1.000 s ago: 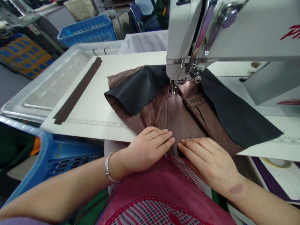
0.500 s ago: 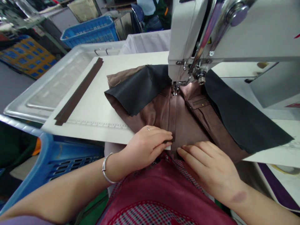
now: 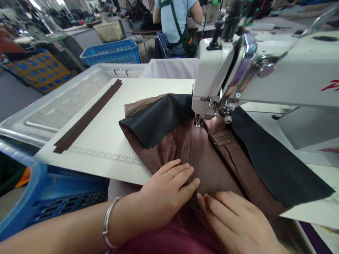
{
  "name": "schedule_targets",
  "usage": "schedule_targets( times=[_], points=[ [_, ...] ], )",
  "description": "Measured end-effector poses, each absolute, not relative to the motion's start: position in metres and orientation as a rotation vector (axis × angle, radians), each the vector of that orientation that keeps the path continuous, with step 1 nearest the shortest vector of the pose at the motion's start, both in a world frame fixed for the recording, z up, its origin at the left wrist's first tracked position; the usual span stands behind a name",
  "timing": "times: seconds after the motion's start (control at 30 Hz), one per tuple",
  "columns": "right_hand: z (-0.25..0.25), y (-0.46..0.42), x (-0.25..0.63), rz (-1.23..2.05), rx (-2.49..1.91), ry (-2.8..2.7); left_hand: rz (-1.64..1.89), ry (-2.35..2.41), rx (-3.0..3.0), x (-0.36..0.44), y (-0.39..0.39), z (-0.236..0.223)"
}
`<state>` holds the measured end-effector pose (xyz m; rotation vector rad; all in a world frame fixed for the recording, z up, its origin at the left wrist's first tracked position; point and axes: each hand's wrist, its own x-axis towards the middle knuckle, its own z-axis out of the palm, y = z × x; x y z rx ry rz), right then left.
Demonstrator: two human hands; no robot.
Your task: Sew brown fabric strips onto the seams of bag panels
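A brown leather-like garment piece (image 3: 212,165) with black lining panels (image 3: 159,123) lies under the presser foot (image 3: 197,122) of a white sewing machine (image 3: 212,77). A stitched seam runs from the foot toward me. My left hand (image 3: 166,194) rests on the garment just left of that seam, fingers spread and fairly flat, a ring on one finger. To the right of the seam, my right hand (image 3: 235,220) lies on the near part of the garment. Its fingers are stretched out side by side, and the thumb is hidden. A zipped pocket (image 3: 225,139) shows farther right.
Brown strips (image 3: 88,116) lie on the white table (image 3: 100,130) at left, near a printed ruler scale (image 3: 106,154). A blue basket (image 3: 66,190) stands at lower left, a clear plastic bin (image 3: 47,109) beyond it. A person (image 3: 176,28) sits farther back.
The view has tilted up, showing more of the room. My left hand's fingers lifted from a light patch near the seam and now spread on the leather. The garment stays under the foot.
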<state>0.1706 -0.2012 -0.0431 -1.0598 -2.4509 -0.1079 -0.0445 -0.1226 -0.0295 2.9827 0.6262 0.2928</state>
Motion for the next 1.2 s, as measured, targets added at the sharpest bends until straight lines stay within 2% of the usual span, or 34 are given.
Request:
schedule_targets(
  times=[0.77, 1.2],
  points=[
    [-0.033, -0.14, 0.191, -0.052, -1.046, -2.541, 0.254, 0.657, 3.08, -0.019, -0.057, -0.026],
    [-0.034, -0.091, 0.206, -0.288, -1.102, -2.607, 0.297, 0.65, 3.152, 0.001, -0.012, -0.035]
  ],
)
